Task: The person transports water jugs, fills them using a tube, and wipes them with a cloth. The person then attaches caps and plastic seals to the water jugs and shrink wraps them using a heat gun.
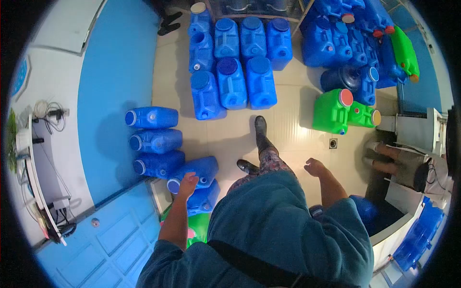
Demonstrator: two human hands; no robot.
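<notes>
My left hand (188,184) hangs with curled fingers in front of a blue water jug (204,169), overlapping it in view. I cannot see it grip the jug, and nothing shows in its fingers. Out to the other side, my right hand (315,167) is loosely closed over the tiled floor, with no object in it. Beside my left arm stand more blue jugs (156,141) in a column, and a green jug (198,227) is partly hidden by the forearm. My black boots (260,126) are apart, one ahead of the other.
Ahead is a group of capped blue jugs (231,84), one lacking its cap. Green jugs (331,113) stand to the right, below stacked blue jugs (331,45). A person's legs (386,161) show at the right edge, and dark footwear (169,24) at the top. A blue door (115,235) is at lower left.
</notes>
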